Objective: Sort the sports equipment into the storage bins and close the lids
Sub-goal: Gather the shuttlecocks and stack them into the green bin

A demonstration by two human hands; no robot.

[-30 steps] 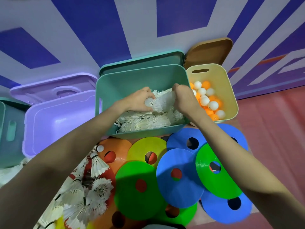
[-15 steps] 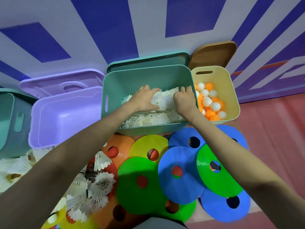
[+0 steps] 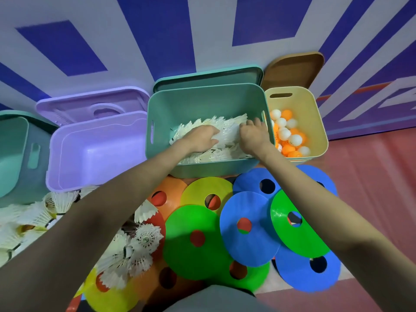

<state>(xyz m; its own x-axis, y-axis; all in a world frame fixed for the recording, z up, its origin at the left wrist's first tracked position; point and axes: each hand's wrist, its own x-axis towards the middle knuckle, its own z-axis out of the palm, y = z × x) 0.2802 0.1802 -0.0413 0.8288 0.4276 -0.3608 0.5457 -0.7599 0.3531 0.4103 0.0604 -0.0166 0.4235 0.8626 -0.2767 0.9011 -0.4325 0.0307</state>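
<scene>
A teal bin [image 3: 202, 102] stands open in the middle, partly filled with white shuttlecocks [image 3: 211, 122]. My left hand [image 3: 201, 138] lies flat on that pile. My right hand [image 3: 253, 137] rests on the pile's right side with its fingertips dipped into the feathers. More loose shuttlecocks [image 3: 135, 244] lie on the floor under my left arm, and another heap of shuttlecocks [image 3: 27, 217] lies at the far left. Flat disc cones, such as a green one [image 3: 195, 255] and a blue one [image 3: 245, 244], overlap on the floor in front.
A cream bin [image 3: 292, 102] at the right holds white and orange balls [image 3: 290, 134]; its brown lid [image 3: 292, 68] leans on the wall. A purple bin [image 3: 96, 154] has its lid [image 3: 90, 104] behind it. Another teal bin [image 3: 13, 154] stands far left. The teal lid [image 3: 209, 75] is propped behind the middle bin.
Both hands held a bunch of shuttlecocks above the pile; they have since lowered it into the teal bin and now rest on the pile.
</scene>
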